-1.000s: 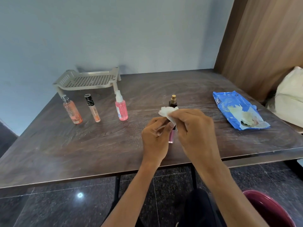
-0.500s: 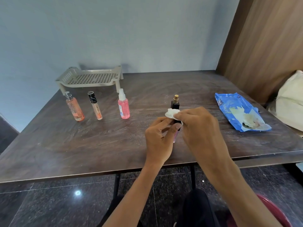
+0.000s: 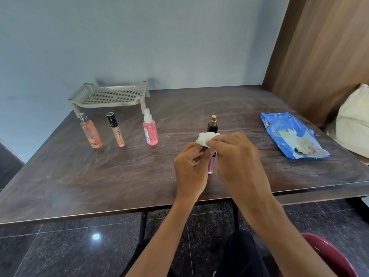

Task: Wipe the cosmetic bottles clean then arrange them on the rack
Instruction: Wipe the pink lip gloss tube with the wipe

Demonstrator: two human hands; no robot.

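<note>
1. A dark brown desk (image 3: pixel 99 176) stands against a pale blue wall, with a wood panel at the right.
2. A beige rack (image 3: pixel 111 95) with a perforated top stands at the far left of the desk.
3. A blue wipes packet (image 3: pixel 283 126) lies flat at the right side, its flap open.
4. The left hand (image 3: pixel 191 168) and the right hand (image 3: pixel 237 158) meet over the near middle of the desk.
5. In front of the rack stand in a row an orange bottle (image 3: pixel 90 132), a concealer tube (image 3: pixel 115 129) and a pink spray bottle (image 3: pixel 150 130), caps up. A dark bottle (image 3: pixel 212 124) with a gold cap stands upright just behind the hands.
6. The grip of the left hand is closed around a pink tube (image 3: pixel 211 165). Its long axis is nearly vertical, the pink end points down to the desk, and the upper end is hidden.
7. The grip of the right hand pinches a white wipe (image 3: pixel 206 137) against the top of the tube.
</note>
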